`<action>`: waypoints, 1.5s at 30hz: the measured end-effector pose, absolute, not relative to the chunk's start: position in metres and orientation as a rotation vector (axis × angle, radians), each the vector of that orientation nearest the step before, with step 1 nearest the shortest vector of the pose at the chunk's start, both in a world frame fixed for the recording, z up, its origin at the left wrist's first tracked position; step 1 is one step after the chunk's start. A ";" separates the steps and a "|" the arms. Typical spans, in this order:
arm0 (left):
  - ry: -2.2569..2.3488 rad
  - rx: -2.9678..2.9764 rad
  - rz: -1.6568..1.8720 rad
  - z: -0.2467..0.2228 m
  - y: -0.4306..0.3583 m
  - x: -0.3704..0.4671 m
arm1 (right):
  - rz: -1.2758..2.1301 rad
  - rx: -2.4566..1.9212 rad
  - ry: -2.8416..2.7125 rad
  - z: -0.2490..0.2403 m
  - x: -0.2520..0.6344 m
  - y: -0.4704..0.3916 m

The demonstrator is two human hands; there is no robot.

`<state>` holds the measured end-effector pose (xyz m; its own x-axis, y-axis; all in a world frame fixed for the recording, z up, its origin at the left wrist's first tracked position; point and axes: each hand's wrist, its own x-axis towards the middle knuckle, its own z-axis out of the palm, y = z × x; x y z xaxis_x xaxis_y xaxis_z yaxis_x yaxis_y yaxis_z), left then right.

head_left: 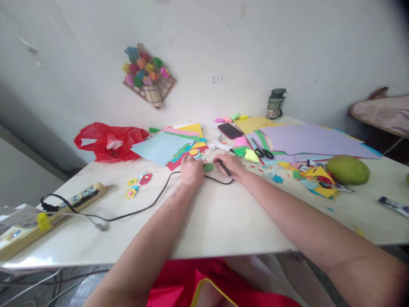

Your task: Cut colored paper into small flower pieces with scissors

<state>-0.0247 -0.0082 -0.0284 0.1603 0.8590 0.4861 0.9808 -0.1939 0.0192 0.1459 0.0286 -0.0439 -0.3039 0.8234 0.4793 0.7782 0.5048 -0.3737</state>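
In the middle of the table my right hand (231, 165) is closed round a slim dark pen (224, 168). Its tip end is near a small green paper piece (208, 166). My left hand (192, 169) rests at that piece's left end, fingers closed down on it. Just beyond the hands lies a white glue gun (221, 146). A black cord (153, 209) passes under my hands and runs left. Cut wavy paper strips (183, 154) in several colours lie behind my left hand. Small paper flowers (145, 178) are to its left.
At left are a power strip (89, 191) and a red plastic bag (128, 138). Black-handled scissors (263, 153), a phone (230, 130) and lilac paper sheets (306, 138) lie to the right. Farther right, a green mango-like fruit (348, 169) sits beside paper scraps (316, 181). A bottle (275, 104) stands behind.
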 end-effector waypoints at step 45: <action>-1.999 -1.986 -0.814 -0.037 -0.009 -0.022 | 0.201 -1.425 -1.808 -0.038 0.163 0.048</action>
<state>-0.0222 -0.0086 -0.0372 -0.0710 0.8554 0.5130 0.9705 -0.0596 0.2338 0.1628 0.0477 -0.0383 -0.0374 0.8720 0.4880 0.7437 0.3505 -0.5693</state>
